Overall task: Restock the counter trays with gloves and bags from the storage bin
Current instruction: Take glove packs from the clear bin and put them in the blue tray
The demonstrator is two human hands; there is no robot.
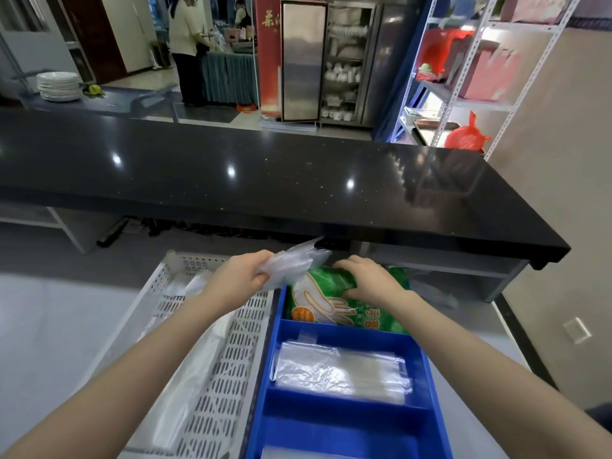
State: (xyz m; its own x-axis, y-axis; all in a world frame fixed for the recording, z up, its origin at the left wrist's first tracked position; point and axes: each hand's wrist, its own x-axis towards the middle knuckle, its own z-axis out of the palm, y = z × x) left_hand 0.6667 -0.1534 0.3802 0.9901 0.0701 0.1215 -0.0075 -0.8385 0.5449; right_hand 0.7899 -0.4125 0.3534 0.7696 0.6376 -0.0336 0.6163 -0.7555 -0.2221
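Observation:
My left hand [246, 271] grips a bunch of clear plastic gloves [294, 263] above the seam between the white perforated bin [231, 359] and the blue divided tray [427, 366]. My right hand [367, 278] lies on a green glove packet [328, 303] in the tray's far compartment, fingers curled over its far edge. A stack of clear bags [341, 372] fills the middle compartment. More clear plastic [298, 453] shows in the nearest one. Clear and white bags [195, 369] lie in the white bin.
A long black counter [265, 173] runs across just beyond the tray, with a shelf under its overhang. White plates [59, 86] are stacked far left. A metal shelving rack [463, 77] with red bags stands at the right. A person stands in the background room.

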